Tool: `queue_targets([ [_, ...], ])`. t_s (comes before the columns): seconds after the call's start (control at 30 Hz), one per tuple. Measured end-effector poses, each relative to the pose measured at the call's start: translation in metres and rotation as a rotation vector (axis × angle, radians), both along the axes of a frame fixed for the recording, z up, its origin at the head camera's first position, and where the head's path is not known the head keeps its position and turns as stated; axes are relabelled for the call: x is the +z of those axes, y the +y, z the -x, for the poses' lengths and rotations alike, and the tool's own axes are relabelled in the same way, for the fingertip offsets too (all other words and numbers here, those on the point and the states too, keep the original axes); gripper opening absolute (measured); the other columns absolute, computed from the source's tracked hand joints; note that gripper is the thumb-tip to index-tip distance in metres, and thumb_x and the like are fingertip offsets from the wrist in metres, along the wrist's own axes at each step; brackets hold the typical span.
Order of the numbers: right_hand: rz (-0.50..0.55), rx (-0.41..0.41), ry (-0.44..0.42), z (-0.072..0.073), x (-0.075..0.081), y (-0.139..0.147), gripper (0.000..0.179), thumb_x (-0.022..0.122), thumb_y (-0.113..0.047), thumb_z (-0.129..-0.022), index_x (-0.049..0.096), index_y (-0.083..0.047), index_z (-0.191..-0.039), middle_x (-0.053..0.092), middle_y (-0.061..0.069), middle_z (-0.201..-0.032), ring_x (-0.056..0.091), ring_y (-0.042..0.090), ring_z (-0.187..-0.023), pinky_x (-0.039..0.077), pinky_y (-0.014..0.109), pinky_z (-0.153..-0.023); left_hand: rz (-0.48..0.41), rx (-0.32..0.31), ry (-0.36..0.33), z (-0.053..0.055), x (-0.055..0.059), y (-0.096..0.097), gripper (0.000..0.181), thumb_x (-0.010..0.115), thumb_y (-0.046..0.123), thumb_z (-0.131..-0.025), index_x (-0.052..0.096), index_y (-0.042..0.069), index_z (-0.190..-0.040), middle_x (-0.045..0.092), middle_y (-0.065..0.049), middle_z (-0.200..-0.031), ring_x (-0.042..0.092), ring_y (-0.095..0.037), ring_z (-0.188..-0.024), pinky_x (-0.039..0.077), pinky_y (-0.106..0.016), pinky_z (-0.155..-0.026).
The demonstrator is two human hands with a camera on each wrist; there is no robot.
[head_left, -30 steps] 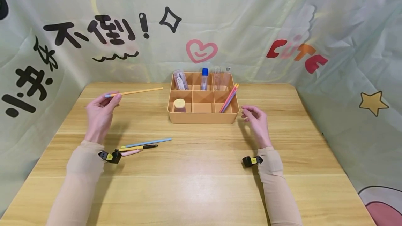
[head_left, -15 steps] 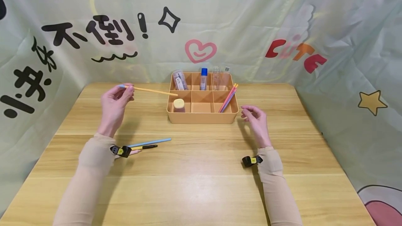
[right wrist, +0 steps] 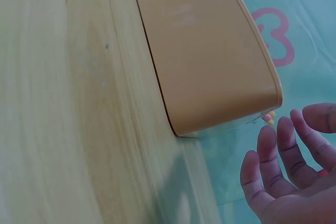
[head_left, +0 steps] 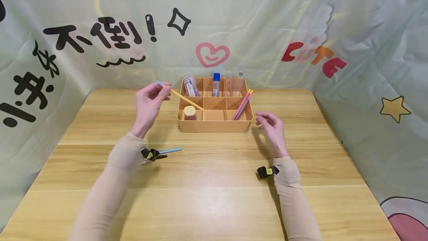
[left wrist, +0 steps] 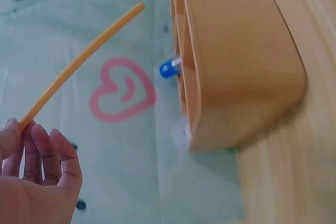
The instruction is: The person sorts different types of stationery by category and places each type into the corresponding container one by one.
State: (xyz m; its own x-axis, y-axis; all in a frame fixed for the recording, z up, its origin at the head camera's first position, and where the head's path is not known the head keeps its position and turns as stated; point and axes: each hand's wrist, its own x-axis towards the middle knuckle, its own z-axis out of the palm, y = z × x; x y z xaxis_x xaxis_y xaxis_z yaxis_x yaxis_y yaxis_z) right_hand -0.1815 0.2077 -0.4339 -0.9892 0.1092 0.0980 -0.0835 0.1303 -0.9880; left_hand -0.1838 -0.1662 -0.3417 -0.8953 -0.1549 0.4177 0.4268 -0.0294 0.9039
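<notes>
My left hand pinches a slim yellow stick by its blue end, between thumb and fingertips. The stick slants down to the right, its far tip overlapping the front row of a tan compartment organizer in the head view. Seen from the left wrist, the stick looks slightly bowed. My right hand hovers beside the organizer's right end, fingers loosely curved and holding nothing. Pink and purple sticks with yellow ends lean in the front right compartment. A small jar with a cream lid stands in the front left one.
The back row holds a clear-wrapped item, a blue-capped tube and a transparent holder. A blue stick and a black-ended pen lie on the wooden table, partly behind my left wrist camera. Printed cloth hangs behind.
My left hand has moved right with the yellow stick, whose free tip has swung downward and come over the organizer's front row. My right hand has stayed in place.
</notes>
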Motion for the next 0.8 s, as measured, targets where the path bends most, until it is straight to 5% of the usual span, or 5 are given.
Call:
queue_targets([
  [0.13,0.001,0.007,0.002,-0.001,0.003,-0.001,0.029,0.059,-0.011,-0.1,0.063,0.008,-0.123,0.068,0.002,-0.097,0.064,0.008,-0.082,0.057,0.028,-0.077,0.088,-0.02,0.013,0.005,0.007,0.022,0.013,0.07,0.004,-0.093,0.073,-0.003,-0.103,0.075,0.012,-0.09,0.068,-0.007,-0.076,0.059,-0.021,-0.071],
  [0.23,0.003,0.007,-0.003,-0.002,0.004,-0.002,0.029,0.059,-0.011,-0.1,0.063,0.007,-0.123,0.067,0.002,-0.099,0.064,0.008,-0.083,0.057,0.026,-0.077,0.123,-0.039,0.025,0.008,0.013,0.039,0.02,0.07,0.002,-0.092,0.07,-0.012,-0.106,0.078,-0.003,-0.099,0.068,-0.006,-0.076,0.059,-0.02,-0.072],
  [0.37,0.008,0.006,0.005,-0.003,0.007,-0.004,0.03,0.06,-0.011,-0.1,0.063,0.008,-0.123,0.068,0.0,-0.098,0.064,0.008,-0.083,0.055,0.026,-0.077,0.191,-0.057,0.021,0.012,0.02,0.062,0.021,0.071,0.005,-0.092,0.072,-0.009,-0.107,0.074,-0.024,-0.11,0.068,-0.004,-0.077,0.058,-0.018,-0.072],
  [0.6,0.0,0.017,0.037,-0.004,0.011,-0.008,0.027,0.06,-0.01,-0.1,0.065,0.008,-0.12,0.07,-0.007,-0.092,0.064,0.009,-0.081,0.055,0.024,-0.075,0.365,-0.073,0.042,0.02,0.024,0.097,0.023,0.071,0.014,-0.094,0.075,0.001,-0.112,0.077,-0.016,-0.105,0.074,-0.019,-0.09,0.059,-0.023,-0.082],
  [0.8,-0.009,0.006,0.037,-0.003,0.009,-0.008,0.027,0.06,-0.009,-0.1,0.065,0.007,-0.121,0.068,-0.005,-0.091,0.063,0.007,-0.079,0.055,0.024,-0.074,0.478,-0.116,0.097,0.031,0.022,0.117,0.02,0.069,0.011,-0.095,0.074,-0.001,-0.11,0.077,-0.017,-0.097,0.074,-0.028,-0.087,0.058,-0.025,-0.077],
])
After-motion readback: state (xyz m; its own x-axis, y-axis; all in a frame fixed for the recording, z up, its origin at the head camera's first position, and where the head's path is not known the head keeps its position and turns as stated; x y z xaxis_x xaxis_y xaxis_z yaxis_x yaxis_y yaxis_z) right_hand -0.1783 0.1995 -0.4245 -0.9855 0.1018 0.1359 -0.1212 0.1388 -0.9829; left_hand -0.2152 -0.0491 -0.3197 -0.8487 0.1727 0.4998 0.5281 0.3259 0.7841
